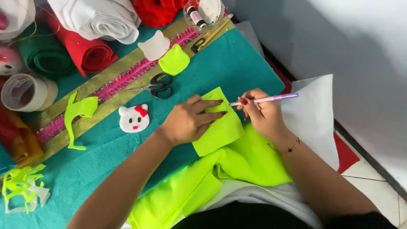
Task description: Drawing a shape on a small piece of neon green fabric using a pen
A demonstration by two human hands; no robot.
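The left hand (186, 121) lies flat, fingers spread and pressed down on a folded piece of neon yellow-green felt (220, 127); it grips nothing, it only pins the felt so the soft cloth cannot slide or wrinkle. The right hand (260, 112) pinches a slim pen with a lilac barrel and white tip (265, 99) low near its point, the barrel slanting away to the right, the tip touching the felt just beside the left fingertips. A faint curved line shows on the felt under those fingers. The felt sits at the near right part of the worktop covered in teal felt (237, 63), its loose end trailing off the near edge onto the person's lap, over a sheet of white felt (311, 114) that hangs off the right edge.

Well apart to the left, near the middle, black-handled scissors (157, 87) lie shut, within reach. Just below them rests a white felt cat face with a red bow (133, 118). Toward the far edge lie a white cat-head cutout (154, 46) and a neon yellow-green cat-head cutout (174, 60), touching each other on a gold-and-pink ribbon strip (106, 85). Rolls of red felt (91, 53), green felt (42, 53) and white felt (99, 17) crowd the far left corner. Neon offcuts (21, 184) are pushed to the near left edge, out of the way.
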